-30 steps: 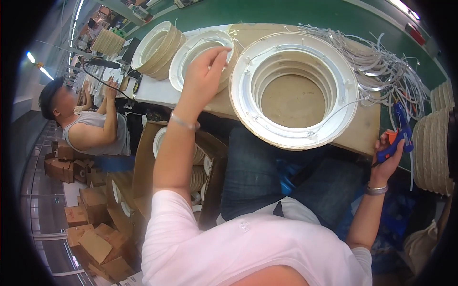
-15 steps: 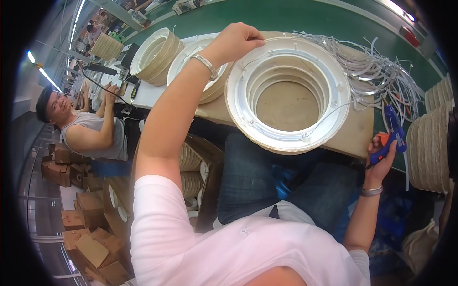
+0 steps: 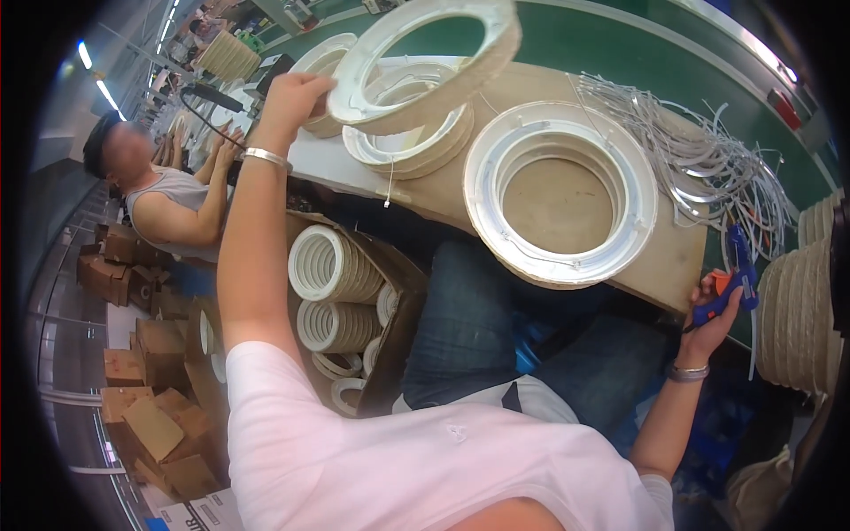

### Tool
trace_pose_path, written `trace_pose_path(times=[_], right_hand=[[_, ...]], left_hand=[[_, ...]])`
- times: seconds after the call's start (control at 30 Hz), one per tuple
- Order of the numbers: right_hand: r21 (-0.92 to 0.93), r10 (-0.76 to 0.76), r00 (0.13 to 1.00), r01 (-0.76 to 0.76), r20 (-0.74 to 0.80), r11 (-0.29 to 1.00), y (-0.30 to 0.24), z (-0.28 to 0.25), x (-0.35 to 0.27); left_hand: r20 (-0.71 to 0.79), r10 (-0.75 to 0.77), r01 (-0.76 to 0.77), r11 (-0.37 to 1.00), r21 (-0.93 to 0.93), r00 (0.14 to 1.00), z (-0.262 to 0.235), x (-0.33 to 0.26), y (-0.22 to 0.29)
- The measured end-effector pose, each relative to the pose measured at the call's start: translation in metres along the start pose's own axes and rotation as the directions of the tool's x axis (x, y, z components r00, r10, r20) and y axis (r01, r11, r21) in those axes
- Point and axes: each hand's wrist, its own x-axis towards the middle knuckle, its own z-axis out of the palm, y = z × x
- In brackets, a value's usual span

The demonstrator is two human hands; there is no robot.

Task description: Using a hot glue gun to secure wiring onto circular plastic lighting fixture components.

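My left hand [image 3: 301,99] pinches the near-left edge of a white ring with a beige outer band [image 3: 434,102]. This ring is tilted in the air above a stack of similar rings [image 3: 425,155]. At the right, my right hand [image 3: 711,310] is closed around a blue glue gun with an orange trigger [image 3: 742,265], its nozzle pointing up. Between the hands, another stack of white rings [image 3: 482,181] lies on the brown board, with clear strip and thin wire along the top ring's inner channel.
Loose clear strips and wires [image 3: 699,150] lie on the board's [image 3: 673,239] far right. Stacked beige rings [image 3: 792,319] stand at the right. An open carton [image 3: 403,310] of rings is left of my legs. A person in a grey vest [image 3: 181,208] sits at the left.
My left hand has moved left, carrying the top ring off the middle stack and over the stack to the left. The glue gun stays in my right hand. The view has shifted slightly.
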Motion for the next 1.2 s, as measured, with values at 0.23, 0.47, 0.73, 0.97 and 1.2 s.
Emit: trace_pose_path(times=[0.23, 0.47, 0.73, 0.97, 1.2], right_hand=[[-0.018, 0.002, 1.000, -0.002, 0.021, 1.000, 0.000, -0.002, 0.001], [-0.049, 0.025, 1.000, -0.024, 0.018, 0.998, -0.001, -0.003, 0.001], [-0.089, 0.023, 1.000, -0.022, 0.014, 0.996, -0.003, -0.002, 0.002], [-0.089, 0.025, 0.999, -0.021, 0.044, 0.996, -0.003, -0.009, 0.005], [-0.105, 0.027, 0.998, -0.022, 0.049, 0.994, -0.003, -0.008, 0.004]], left_hand=[[-0.238, -0.152, 0.159, 0.987, 0.012, 0.959, 0.014, -0.007, -0.067], [-0.312, -0.115, 0.187, 0.959, 0.212, 0.943, 0.034, -0.011, -0.087], [-0.303, -0.143, 0.193, 0.971, 0.141, 0.942, 0.036, -0.021, -0.083], [-0.258, -0.193, 0.199, 0.980, -0.003, 0.947, 0.040, -0.033, -0.081], [-0.267, -0.131, 0.165, 0.980, 0.112, 0.955, 0.039, -0.030, -0.091]])
